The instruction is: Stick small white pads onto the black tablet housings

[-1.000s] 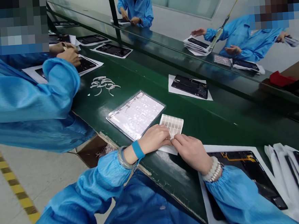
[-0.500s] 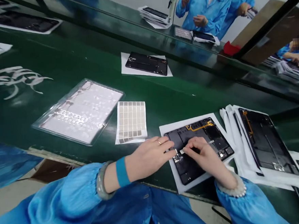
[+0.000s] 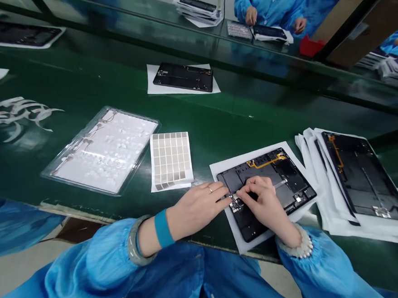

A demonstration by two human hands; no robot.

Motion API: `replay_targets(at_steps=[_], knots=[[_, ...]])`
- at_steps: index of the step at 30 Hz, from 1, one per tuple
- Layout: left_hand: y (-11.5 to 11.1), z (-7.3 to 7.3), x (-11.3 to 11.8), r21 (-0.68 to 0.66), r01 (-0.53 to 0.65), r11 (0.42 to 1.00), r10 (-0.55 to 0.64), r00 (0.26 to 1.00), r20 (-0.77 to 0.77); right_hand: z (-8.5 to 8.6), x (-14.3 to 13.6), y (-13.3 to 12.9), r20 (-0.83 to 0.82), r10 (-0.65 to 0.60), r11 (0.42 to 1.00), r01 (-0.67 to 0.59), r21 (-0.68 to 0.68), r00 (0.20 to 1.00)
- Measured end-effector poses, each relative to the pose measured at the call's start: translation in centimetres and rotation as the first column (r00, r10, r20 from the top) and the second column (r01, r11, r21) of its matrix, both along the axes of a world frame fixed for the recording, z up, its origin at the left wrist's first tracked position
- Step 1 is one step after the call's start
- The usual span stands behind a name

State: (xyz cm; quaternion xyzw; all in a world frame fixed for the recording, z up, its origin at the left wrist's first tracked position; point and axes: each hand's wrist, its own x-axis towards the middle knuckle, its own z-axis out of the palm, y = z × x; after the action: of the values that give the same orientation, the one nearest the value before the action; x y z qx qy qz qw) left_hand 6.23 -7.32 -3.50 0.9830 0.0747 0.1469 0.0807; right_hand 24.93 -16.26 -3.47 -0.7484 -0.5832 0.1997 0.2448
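In front of me an opened black tablet housing (image 3: pixel 258 213) lies on white sheeting, with an orange flex cable (image 3: pixel 266 163) near its far edge. My right hand (image 3: pixel 266 201) is over its middle, thumb and forefinger pinched on the pale end of a flat ribbon cable (image 3: pixel 281 184), beside a small circuit board (image 3: pixel 236 204). The fingers hide most of that cable. My left hand (image 3: pixel 201 208) rests at the housing's left edge, fingers stretched out, tips touching near the same board. It holds nothing that I can see.
Left of the housing are a sheet of grey square stickers (image 3: pixel 170 158) and a clear-edged tray (image 3: pixel 110 150). Stacked housings (image 3: pixel 368 178) stand at right; another housing (image 3: pixel 183 78) lies farther back. Peeled white strips (image 3: pixel 15 114) lie far left. A co-worker's hand (image 3: pixel 251 16) shows beyond the ledge.
My right hand has moved slightly left and up, bringing the cable end to the circuit board. My left hand has hardly moved. The view has shifted a little.
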Motion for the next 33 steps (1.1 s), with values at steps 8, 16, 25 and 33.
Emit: replay_targets(at_steps=[8, 16, 25, 33], knots=[[0.03, 0.07, -0.21, -0.014, 0.001, 1.000, -0.001, 1.000, -0.006, 0.18, 0.03, 0.10, 0.008, 0.013, 1.000, -0.013, -0.011, 1.000], [0.09, -0.08, -0.18, -0.004, 0.004, 1.000, -0.004, 1.000, -0.003, 0.08, -0.04, 0.02, 0.029, 0.012, 0.999, -0.011, -0.031, 1.000], [-0.18, -0.34, 0.11, 0.065, -0.007, 0.998, 0.009, 0.999, -0.040, 0.04, -0.10, 0.03, 0.011, -0.012, 1.000, 0.012, -0.011, 1.000], [0.05, 0.07, 0.61, 0.084, 0.015, 0.996, -0.011, 0.998, -0.054, 0.00, -0.09, -0.06, 0.105, 0.036, 0.999, -0.036, 0.002, 0.994]])
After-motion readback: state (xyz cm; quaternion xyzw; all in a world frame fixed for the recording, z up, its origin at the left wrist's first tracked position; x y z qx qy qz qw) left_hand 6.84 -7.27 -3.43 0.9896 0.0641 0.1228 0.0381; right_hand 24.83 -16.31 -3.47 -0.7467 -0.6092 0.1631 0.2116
